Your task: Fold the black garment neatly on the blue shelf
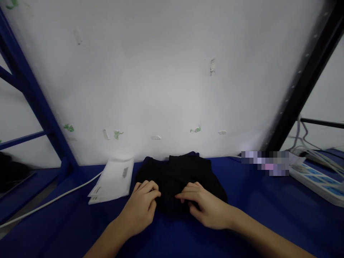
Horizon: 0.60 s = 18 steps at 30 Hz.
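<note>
both the left hand and right hand pinch their fingers closed on the near edge of a black garment lying on the blue bench, right of white packets.

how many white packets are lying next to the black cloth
2, stacked as a pair: the top white packet lies on the blue table left of the black cloth, by the left hand; the lower packet only shows its edge. More could be hidden beneath.
</note>
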Each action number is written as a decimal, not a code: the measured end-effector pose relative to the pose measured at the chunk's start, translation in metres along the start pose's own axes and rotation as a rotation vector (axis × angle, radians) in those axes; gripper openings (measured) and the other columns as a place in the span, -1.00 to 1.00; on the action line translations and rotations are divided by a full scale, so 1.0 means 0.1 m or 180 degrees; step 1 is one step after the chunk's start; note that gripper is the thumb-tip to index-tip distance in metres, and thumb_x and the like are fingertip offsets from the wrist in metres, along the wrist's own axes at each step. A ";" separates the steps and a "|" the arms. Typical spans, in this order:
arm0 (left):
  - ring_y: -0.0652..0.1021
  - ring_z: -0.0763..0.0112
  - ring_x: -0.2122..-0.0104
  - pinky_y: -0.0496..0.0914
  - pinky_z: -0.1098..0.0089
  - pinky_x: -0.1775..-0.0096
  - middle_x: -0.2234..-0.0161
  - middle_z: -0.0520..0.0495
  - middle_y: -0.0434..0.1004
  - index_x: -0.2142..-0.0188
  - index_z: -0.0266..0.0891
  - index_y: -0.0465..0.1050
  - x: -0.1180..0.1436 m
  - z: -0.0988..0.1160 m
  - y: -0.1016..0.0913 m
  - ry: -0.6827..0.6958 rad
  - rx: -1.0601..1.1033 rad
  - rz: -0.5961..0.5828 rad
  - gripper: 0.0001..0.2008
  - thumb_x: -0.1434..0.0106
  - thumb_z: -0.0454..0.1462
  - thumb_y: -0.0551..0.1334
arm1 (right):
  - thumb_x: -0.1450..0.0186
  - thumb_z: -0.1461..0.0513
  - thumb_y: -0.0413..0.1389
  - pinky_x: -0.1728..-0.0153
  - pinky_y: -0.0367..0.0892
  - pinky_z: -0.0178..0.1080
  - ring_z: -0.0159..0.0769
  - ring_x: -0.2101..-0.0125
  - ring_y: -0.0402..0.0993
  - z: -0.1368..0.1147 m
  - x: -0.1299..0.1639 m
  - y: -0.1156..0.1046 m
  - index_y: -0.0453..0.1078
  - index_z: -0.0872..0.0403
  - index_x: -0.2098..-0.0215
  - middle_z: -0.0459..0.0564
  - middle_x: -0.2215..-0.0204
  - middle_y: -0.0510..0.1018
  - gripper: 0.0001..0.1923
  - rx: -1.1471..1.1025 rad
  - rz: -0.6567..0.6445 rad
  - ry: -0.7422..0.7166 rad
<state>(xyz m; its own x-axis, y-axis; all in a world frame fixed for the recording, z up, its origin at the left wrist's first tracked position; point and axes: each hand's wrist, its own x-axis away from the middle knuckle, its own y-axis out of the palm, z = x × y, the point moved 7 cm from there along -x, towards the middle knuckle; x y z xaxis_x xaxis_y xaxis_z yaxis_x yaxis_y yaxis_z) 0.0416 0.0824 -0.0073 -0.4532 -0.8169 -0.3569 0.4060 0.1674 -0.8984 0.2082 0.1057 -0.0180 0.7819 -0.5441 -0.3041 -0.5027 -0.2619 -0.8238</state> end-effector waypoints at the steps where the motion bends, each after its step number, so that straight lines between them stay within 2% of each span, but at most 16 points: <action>1: 0.45 0.27 0.20 0.30 0.19 0.13 0.18 -0.05 0.45 0.21 -0.20 0.48 0.00 0.03 -0.02 0.0063 0.0025 0.0048 -0.65 -0.26 -0.55 0.00 | -0.11 0.50 0.00 0.03 0.22 -0.06 -0.19 0.17 0.44 -0.01 0.01 0.00 0.42 0.02 -0.07 -0.02 0.23 0.57 -0.40 -0.0021 0.0002 -0.0038; 6: 0.45 0.24 0.13 0.33 0.16 0.05 0.11 -0.10 0.46 0.06 -0.21 0.43 0.00 0.15 -0.12 0.0355 0.0244 0.0219 -0.70 -0.36 -0.46 0.02 | -0.09 0.51 0.01 -0.12 0.16 -0.02 -0.17 0.01 0.37 -0.02 0.08 0.02 0.08 0.01 -0.27 0.03 0.03 0.47 -0.21 -0.0376 0.0161 -0.0223; 10: 0.45 0.25 0.11 0.35 0.16 0.00 0.09 -0.10 0.47 -0.09 -0.17 0.38 0.01 0.20 -0.18 0.0426 0.0466 0.0272 -0.68 -0.40 -0.39 0.04 | -0.12 0.51 0.01 -0.10 0.20 -0.02 -0.17 -0.01 0.32 -0.04 0.11 0.03 -0.16 -0.02 -0.38 0.06 0.01 0.41 -0.08 -0.0519 0.0220 -0.0332; 13: 0.45 0.24 0.09 0.36 0.15 -0.02 0.05 -0.10 0.46 -0.15 -0.15 0.35 0.02 0.21 -0.16 0.0439 0.0474 0.0168 -0.64 -0.40 -0.37 0.06 | -0.12 0.52 -0.01 -0.08 0.18 0.01 -0.19 0.09 0.36 -0.07 0.09 0.04 -0.10 -0.06 -0.40 0.03 0.08 0.43 -0.07 -0.0337 0.0136 -0.0388; 18: 0.46 0.23 0.02 0.32 0.11 -0.09 -0.02 -0.07 0.46 -0.16 -0.11 0.32 0.01 0.17 -0.06 0.0330 0.0418 -0.0014 -0.63 -0.41 -0.36 0.08 | -0.15 0.54 -0.06 0.06 0.20 -0.01 -0.17 0.15 0.33 0.04 0.04 -0.06 0.26 -0.07 -0.26 0.00 0.21 0.40 -0.24 0.0139 0.0303 -0.0041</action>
<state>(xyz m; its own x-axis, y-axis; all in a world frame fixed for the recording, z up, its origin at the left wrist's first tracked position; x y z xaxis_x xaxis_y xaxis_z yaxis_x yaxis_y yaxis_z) 0.0523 0.0710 0.0021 -0.5319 -0.7549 -0.3837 0.5010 0.0848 -0.8613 0.2157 0.1078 -0.0162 0.7363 -0.5544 -0.3879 -0.5586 -0.1746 -0.8109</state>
